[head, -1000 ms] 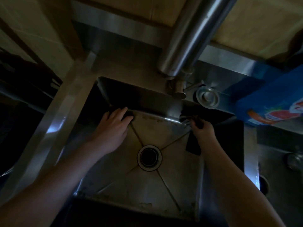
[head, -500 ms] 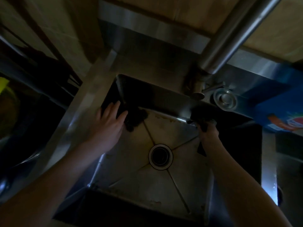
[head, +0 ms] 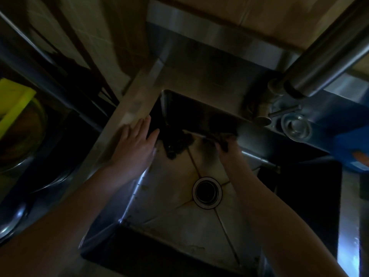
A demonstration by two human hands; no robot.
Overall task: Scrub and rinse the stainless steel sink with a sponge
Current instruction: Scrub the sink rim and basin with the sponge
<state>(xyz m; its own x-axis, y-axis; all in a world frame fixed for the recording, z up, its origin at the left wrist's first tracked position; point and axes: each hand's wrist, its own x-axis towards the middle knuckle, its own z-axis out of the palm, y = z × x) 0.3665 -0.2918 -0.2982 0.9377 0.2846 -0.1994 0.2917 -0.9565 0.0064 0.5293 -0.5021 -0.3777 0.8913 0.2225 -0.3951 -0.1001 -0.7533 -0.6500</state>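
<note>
The stainless steel sink (head: pixel 179 220) fills the middle of the dim head view, with its round drain (head: pixel 207 191) in the floor. My right hand (head: pixel 229 151) is at the foot of the far wall, fingers closed on a dark sponge (head: pixel 220 139). My left hand (head: pixel 135 144) lies flat with fingers apart on the left wall, just below the rim, holding nothing. A dark clump (head: pixel 175 143) sits in the far-left corner between my hands; I cannot tell whether it is a cloth or a shadow.
A thick steel faucet pipe (head: pixel 323 64) crosses the upper right, its spout (head: pixel 262 120) over the far rim. A round strainer (head: pixel 296 127) rests on the ledge beside a blue box (head: pixel 351 150). A metal bowl (head: pixel 26 140) and a yellow item (head: pixel 14 104) are at the left.
My right hand has slid left along the far wall with the sponge. My left hand has moved from the sink floor up onto the left wall. The view has swung left.
</note>
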